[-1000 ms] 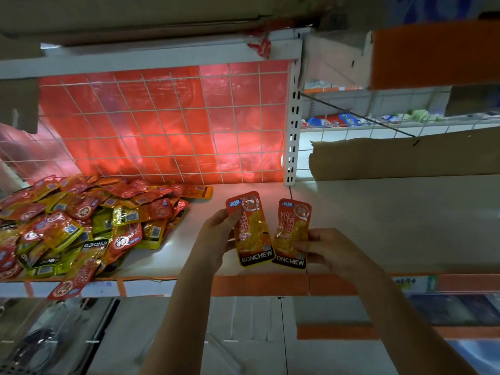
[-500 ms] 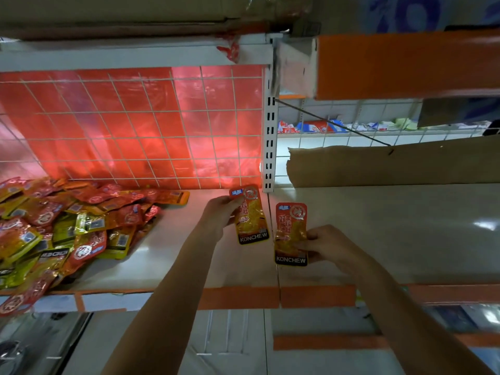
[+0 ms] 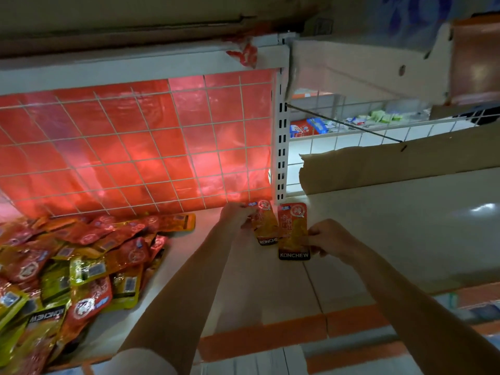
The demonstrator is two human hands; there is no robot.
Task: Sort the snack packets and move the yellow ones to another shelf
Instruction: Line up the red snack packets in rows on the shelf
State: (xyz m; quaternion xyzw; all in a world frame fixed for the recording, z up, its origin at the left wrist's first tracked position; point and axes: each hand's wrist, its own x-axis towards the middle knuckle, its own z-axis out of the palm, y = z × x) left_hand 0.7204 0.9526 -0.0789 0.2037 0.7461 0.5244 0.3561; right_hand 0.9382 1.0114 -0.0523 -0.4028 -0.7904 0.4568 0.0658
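Note:
My left hand (image 3: 236, 216) pinches the left edge of one orange-and-yellow snack packet (image 3: 264, 224), held upright near the white shelf post. Just right of it, my right hand (image 3: 328, 238) pinches a second packet of the same kind (image 3: 293, 232) by its right edge; the two packets overlap slightly. Both carry a black KONCHEW band at the bottom. A heap of red, orange and yellow-green packets (image 3: 75, 263) lies on the left part of the white shelf (image 3: 243, 288).
A red sheet behind a white wire grid (image 3: 140, 147) backs the left bay. The slotted white post (image 3: 281, 147) divides the bays. Torn cardboard (image 3: 392, 163) leans at the back of the right bay. An orange price strip (image 3: 265, 336) runs along the shelf front.
Both hands have carried their packets away from me, deeper onto the shelf toward the post. The packets have come together and now overlap. The view has shifted left.

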